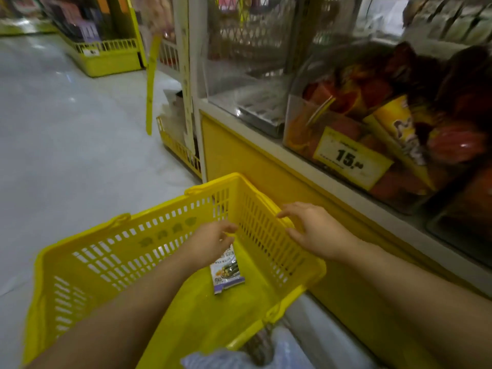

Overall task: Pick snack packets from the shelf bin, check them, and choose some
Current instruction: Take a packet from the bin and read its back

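The basket is bright yellow with rows of slots. The snack packet is white with a purple edge. The bin packets are orange, red and yellow; the price tag is yellow with black digits.

Two hands are counted, a left hand and a right hand. One basket is counted beneath them, one snack packet under the left hand, one price tag beyond the right hand.
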Demonstrator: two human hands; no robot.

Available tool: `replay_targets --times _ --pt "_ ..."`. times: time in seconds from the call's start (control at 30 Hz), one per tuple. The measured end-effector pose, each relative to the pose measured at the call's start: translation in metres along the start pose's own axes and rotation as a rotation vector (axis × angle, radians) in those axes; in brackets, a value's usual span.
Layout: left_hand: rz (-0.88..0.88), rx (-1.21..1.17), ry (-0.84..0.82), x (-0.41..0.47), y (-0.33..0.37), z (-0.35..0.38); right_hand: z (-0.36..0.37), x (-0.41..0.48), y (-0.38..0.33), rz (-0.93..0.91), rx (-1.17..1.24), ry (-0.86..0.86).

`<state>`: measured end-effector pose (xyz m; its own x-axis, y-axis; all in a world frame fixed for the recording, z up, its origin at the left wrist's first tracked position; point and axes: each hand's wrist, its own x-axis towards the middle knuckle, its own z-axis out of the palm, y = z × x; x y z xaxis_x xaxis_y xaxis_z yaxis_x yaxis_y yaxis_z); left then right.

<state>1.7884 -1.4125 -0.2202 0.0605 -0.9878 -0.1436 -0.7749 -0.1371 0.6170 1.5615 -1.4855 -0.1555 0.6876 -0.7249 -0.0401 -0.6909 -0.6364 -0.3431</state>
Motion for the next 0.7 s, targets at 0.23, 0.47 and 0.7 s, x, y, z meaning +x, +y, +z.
replay_targets --times 0.23,0.47,0.7 --pt "0.425 -0.145 0.381 -0.06 0.166 -0.105 -0.134 -0.082 -0.07 -0.036 -0.055 0.253" --pt "0.725 -0.217 0.527 -0.106 0.313 -0.15 -0.276 -0.196 -0.088 0.034 -0.267 0.591" --pt "0.868 -0.074 0.551 -0.09 0.424 -0.145 -0.372 -0.261 -0.06 0.203 -0.493 0.671"
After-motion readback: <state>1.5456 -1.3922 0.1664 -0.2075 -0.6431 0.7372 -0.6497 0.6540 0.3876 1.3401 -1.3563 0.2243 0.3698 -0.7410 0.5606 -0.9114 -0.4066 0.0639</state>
